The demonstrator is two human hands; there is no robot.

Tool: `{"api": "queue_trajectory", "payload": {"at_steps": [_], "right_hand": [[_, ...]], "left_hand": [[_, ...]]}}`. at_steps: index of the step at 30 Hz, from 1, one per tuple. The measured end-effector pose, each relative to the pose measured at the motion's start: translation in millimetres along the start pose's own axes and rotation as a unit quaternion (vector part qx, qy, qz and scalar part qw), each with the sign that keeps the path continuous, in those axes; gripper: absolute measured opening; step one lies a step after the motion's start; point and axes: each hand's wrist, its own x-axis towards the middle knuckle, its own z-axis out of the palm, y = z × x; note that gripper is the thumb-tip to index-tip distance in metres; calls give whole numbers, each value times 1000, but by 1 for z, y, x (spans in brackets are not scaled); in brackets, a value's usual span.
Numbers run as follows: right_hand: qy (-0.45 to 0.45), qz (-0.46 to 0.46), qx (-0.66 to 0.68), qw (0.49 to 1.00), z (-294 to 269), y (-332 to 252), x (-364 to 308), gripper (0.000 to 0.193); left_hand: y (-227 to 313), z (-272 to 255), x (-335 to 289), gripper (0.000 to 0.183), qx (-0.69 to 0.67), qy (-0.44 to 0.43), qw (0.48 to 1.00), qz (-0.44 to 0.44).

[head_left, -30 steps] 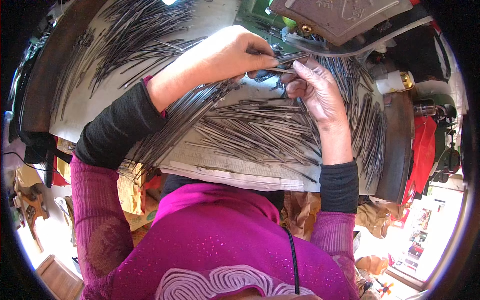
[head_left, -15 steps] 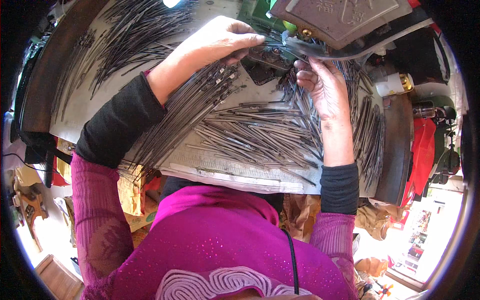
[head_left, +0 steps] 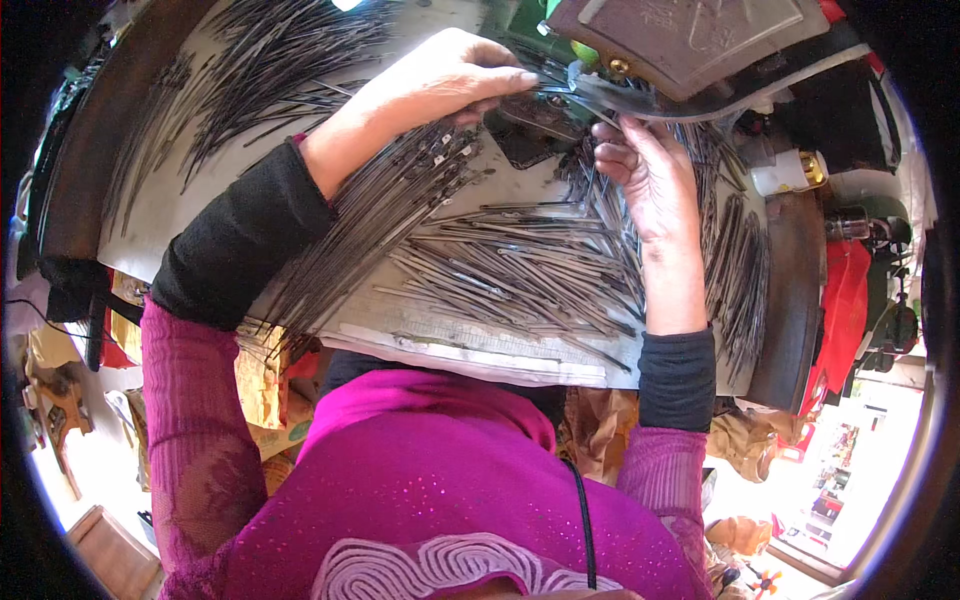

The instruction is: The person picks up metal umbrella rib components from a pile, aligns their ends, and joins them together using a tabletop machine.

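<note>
My left hand (head_left: pixel 470 78) reaches up to the front of a green machine (head_left: pixel 525 45), thumb and fingers pinched on a thin dark metal rod whose tip runs toward the machine's working spot. Right beside that spot, below a curved dark guard (head_left: pixel 700 105), my right hand (head_left: pixel 645 165) has thumb and forefinger closed on another thin metal rod (head_left: pixel 606 117), its other fingers curled. Where the two rods end is hard to make out. Between my forearms lies a loose heap of thin dark metal rods (head_left: pixel 510 265) on the pale worktop (head_left: pixel 350 305).
Longer rods with flat, holed ends (head_left: pixel 370 220) lie under my left forearm. More rods are heaped at the far left (head_left: pixel 270 75) and right (head_left: pixel 735 280). A brown metal cover (head_left: pixel 690 40) overhangs the hands. At right are a white cup-like container (head_left: pixel 785 172) and red cloth (head_left: pixel 840 310).
My left hand has shifted slightly to the right, toward the machine. My right hand stays nearly in place, still pinching its rod.
</note>
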Motion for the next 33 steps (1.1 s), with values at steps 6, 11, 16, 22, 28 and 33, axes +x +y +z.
{"api": "queue_trajectory", "payload": {"at_steps": [6,11,16,22,28,33], "right_hand": [[11,-1,12,1000,4,0,-2,19],[13,-7,10,1000,4,2,-2,20],[21,-10,-1,1000,6,2,-3,20],[20,22,9,1000,0,3,-1,22],[-36,36,41,998,-8,9,4,25],[44,-122,-71,989,-4,2,-1,27]], "left_hand": [[-1,0,1,34,4,6,1000,-2],[-1,-1,1,34,22,4,1000,0],[0,1,-2,33,1,1,1000,-1],[11,0,-5,34,-88,-49,993,-56],[7,-1,-8,36,-73,-35,996,-39],[9,-3,-5,34,-41,-44,997,-37]]}}
